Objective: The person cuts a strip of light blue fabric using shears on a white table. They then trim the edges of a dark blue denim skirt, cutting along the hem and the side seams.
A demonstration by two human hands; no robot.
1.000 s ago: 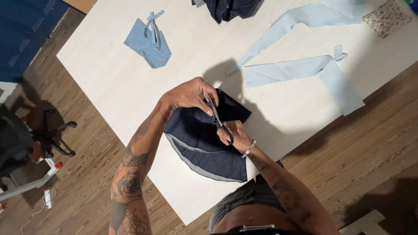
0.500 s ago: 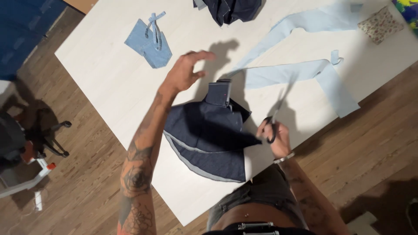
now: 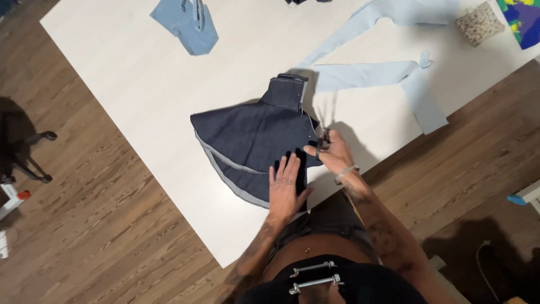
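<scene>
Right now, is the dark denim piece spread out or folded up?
Spread out: the dark denim piece fans flat on the white table, the left hand pressing its near edge.

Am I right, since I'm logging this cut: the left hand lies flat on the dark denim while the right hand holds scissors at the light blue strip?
Not quite. In the head view the right hand holds the scissors at the dark denim's edge, not at the light blue strip. The left hand does lie flat on the denim.
</scene>
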